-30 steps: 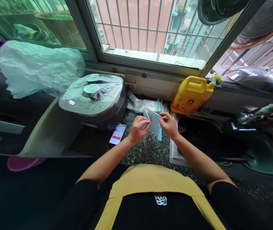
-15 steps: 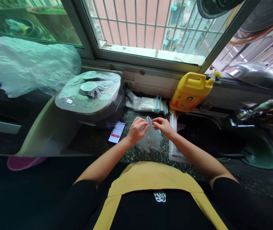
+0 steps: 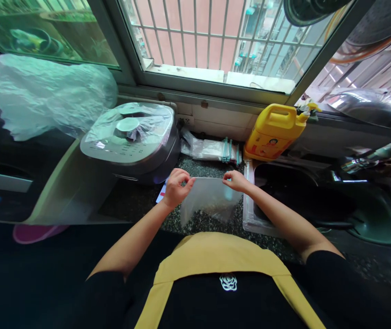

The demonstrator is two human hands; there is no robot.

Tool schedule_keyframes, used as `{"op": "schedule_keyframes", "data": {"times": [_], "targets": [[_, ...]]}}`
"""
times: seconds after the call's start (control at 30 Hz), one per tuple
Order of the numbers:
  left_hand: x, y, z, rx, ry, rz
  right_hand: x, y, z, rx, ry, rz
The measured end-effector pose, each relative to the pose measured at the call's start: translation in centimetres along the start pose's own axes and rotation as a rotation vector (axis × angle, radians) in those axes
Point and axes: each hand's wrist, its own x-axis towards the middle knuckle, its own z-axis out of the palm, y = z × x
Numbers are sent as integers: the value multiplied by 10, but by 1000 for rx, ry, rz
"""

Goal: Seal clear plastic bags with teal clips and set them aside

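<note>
A clear plastic bag (image 3: pixel 209 196) is stretched between my two hands above the dark speckled counter (image 3: pixel 178 224). My left hand (image 3: pixel 178 186) pinches its upper left corner between thumb and fingers. At the upper right corner, my right hand (image 3: pixel 235 181) pinches the same edge. The top edge runs taut and nearly straight, while the lower part hangs loose. A phone (image 3: pixel 161 192) lies on the counter, mostly hidden behind my left hand.
A rice cooker (image 3: pixel 130 132) under plastic film stands to the left. Behind my hands lie packed plastic bags (image 3: pixel 209 150). A yellow jug (image 3: pixel 274 132) stands beside the sink (image 3: pixel 248 201) on the right. A pink basin (image 3: pixel 37 233) is low at left.
My hands have moved apart, the left one farther to the left, pulling the bag's top edge from bunched to straight. My left hand now covers much of the phone.
</note>
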Motion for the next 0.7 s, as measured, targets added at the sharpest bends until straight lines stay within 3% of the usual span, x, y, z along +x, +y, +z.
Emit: {"op": "schedule_keyframes", "data": {"times": [0.07, 0.13, 0.27, 0.37, 0.5, 0.6, 0.7], "targets": [[2, 0, -6, 152, 25, -34, -4, -6, -10, -60, 20, -100], [7, 8, -4, 245, -30, -26, -7, -16, -19, -136, 25, -214], [21, 29, 25, 245, -382, 50, -12, -35, -33, -228, 12, -323], [29, 31, 44, 237, -572, -20, -16, -33, -40, -202, 32, -329], [31, 18, 39, 102, -531, -128, -24, -3, -49, -21, 105, -247], [29, 7, 24, -11, -485, -193, -33, 20, -49, 258, 184, -194], [29, 2, 12, -72, -464, -257, -40, 27, -43, 574, 262, -142]]}}
